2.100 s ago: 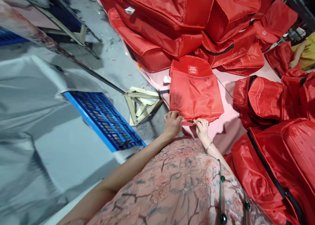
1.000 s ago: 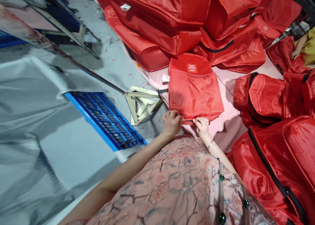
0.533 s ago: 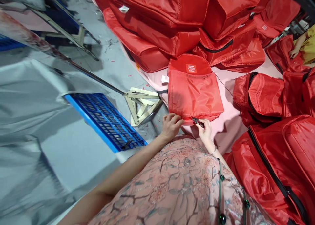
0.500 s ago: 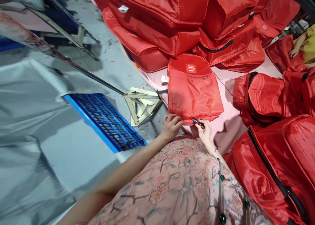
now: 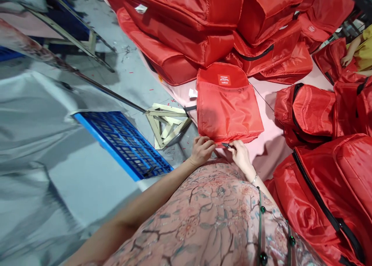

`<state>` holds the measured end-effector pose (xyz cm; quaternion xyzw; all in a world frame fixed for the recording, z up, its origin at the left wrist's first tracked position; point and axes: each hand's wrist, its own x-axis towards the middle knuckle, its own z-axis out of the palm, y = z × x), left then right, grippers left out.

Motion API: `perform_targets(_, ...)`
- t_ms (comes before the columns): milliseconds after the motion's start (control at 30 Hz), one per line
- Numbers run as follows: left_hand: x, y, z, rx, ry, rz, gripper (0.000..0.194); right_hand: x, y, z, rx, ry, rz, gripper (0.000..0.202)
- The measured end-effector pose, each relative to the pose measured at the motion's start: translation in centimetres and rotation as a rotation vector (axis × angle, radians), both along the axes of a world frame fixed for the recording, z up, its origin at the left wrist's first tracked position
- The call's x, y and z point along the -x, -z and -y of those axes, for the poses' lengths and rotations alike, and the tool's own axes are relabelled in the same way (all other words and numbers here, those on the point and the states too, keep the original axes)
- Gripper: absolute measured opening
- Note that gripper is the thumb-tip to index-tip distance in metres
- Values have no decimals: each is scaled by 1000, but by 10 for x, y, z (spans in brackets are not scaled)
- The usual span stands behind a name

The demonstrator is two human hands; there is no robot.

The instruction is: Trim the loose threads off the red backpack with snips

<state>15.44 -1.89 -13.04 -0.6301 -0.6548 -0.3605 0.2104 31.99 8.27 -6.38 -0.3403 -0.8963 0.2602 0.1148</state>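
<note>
Pinching the near edge of the red bag (image 5: 229,113), her left hand (image 5: 202,150) gripped fabric while the right hand (image 5: 240,155) clutched little snips (image 5: 227,145).

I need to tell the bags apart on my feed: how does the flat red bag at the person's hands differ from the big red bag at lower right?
The flat red bag lies collapsed on the pink table; the big red bag bulges full. The flat one shows a small sewn label near its top; the big one shows a long black zipper. The left hand and right hand touch only the flat bag's near edge. Both are shiny red fabric.
</note>
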Motion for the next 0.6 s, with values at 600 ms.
perform_targets(600, -2, 0, 0, -12, 5, 56, 8, 12, -8, 3, 39, 55, 121, 7)
